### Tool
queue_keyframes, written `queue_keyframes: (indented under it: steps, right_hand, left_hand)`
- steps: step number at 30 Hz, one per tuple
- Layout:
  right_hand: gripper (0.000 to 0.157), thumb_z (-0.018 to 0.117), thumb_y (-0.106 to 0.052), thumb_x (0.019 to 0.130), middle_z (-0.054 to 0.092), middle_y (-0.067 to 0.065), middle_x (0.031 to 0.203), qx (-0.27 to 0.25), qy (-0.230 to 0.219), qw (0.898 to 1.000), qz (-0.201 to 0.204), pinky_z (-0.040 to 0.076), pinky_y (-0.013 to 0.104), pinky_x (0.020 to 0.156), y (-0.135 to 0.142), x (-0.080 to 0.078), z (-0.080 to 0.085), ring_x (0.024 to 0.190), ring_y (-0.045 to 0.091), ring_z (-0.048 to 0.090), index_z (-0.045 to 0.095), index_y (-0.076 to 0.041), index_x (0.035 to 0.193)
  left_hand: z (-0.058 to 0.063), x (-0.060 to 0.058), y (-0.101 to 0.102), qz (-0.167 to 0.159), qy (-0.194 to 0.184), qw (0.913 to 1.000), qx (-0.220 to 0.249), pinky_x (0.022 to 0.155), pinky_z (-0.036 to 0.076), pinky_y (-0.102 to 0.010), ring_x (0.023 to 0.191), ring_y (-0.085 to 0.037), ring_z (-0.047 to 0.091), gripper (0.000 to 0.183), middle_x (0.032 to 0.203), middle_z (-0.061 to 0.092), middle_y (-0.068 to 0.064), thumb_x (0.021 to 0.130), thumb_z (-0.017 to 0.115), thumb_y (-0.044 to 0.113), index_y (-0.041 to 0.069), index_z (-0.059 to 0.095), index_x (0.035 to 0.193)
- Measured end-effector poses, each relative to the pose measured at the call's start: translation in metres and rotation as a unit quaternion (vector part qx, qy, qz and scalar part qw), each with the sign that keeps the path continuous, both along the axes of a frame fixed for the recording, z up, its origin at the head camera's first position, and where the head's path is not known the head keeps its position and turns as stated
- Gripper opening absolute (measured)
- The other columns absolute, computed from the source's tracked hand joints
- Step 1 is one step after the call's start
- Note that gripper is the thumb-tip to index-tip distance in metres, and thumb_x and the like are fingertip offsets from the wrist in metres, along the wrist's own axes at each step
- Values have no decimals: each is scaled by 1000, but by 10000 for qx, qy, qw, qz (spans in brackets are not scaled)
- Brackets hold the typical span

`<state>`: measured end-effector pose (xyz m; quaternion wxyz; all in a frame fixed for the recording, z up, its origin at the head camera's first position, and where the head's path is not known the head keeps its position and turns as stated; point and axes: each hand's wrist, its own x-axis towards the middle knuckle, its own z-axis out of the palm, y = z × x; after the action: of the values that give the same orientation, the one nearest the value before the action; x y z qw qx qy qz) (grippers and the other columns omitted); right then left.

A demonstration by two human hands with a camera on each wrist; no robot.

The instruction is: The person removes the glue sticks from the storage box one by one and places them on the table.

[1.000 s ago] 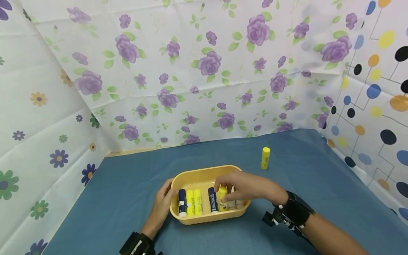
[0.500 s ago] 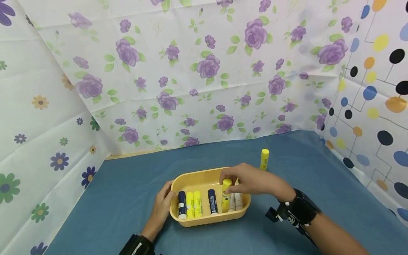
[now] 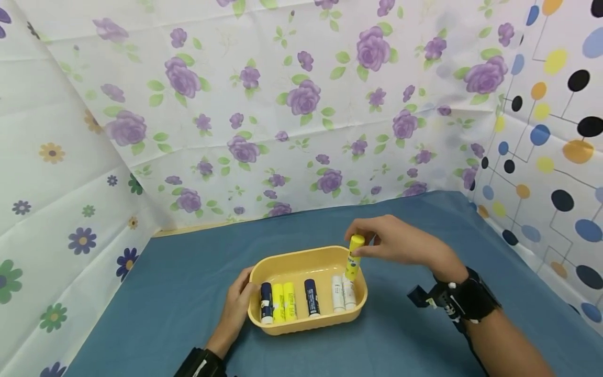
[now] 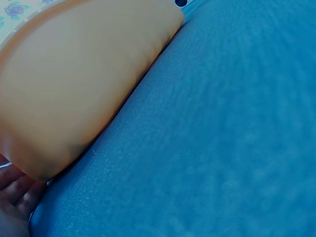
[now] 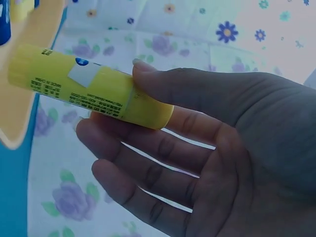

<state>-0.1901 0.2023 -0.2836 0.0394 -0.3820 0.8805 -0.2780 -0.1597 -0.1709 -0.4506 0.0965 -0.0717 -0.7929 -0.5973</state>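
Observation:
My right hand (image 3: 400, 243) pinches the capped end of a yellow glue stick (image 5: 98, 86) between thumb and fingers. The stick is tilted above the right end of a pale yellow plastic tray (image 3: 301, 254), over two white glue sticks (image 3: 338, 294). My left hand (image 3: 236, 303) grips the tray's left end, thumb at the rim and fingers against the outer wall. Inside the tray, a dark blue glue stick (image 3: 266, 303) and two yellow glue sticks (image 3: 283, 302) lie side by side at the left. Another dark blue glue stick (image 3: 312, 297) lies near the middle.
Blue cloth (image 3: 198, 272) covers the table. A flowered sheet (image 3: 282, 104) hangs behind it, with patterned sheets at the left and right sides. The yellow glue stick that stood at the back right is hidden behind my right hand.
My right hand has taken the yellow glue stick from beside the white ones, lifting it up and to the right. My left hand stays at the tray's left end.

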Motion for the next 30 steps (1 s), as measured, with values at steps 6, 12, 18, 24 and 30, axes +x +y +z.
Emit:
queue_keyframes:
  steps: [6,12,18,24,30]
  right_hand:
    - [25,69,-27,91,65,-7,94,135,126,9984,-536,53,30,70,14,-3,6,82,10,62,64,-21,115]
    - [21,71,-23,89,65,-3,90,388,55,9951,-907,51,32,70,28,-5,9,79,12,61,65,-16,108]
    - [21,71,-23,89,64,0,86,684,-64,9912,-1134,50,35,69,36,-8,8,75,14,59,65,-11,105]
    - [23,71,-21,89,64,2,88,955,-190,9868,-1296,51,37,70,42,-14,5,78,16,60,67,-6,106]
    - [23,73,-20,86,63,2,88,1176,-306,9833,-1355,50,37,69,48,-19,2,77,18,57,70,-7,105]
  left_hand:
    - [1,1,-1,-48,20,10000,33,90,49,-29,114,-25,59,39,132,60,-8,99,49,9,16,56,137]
    - [2,1,1,-11,-25,10000,-11,91,48,-27,114,-23,59,39,132,60,-8,99,49,9,16,56,137]
    - [2,0,2,11,-68,10000,23,90,49,-27,114,-24,59,39,132,60,-8,99,49,8,16,57,136]
    - [1,1,2,37,-100,9999,-31,91,48,-25,115,-23,59,39,132,60,-7,99,49,9,17,57,136]
    - [2,2,2,56,-49,9999,-77,92,45,-24,116,-21,57,39,133,60,-5,99,49,11,18,56,137]
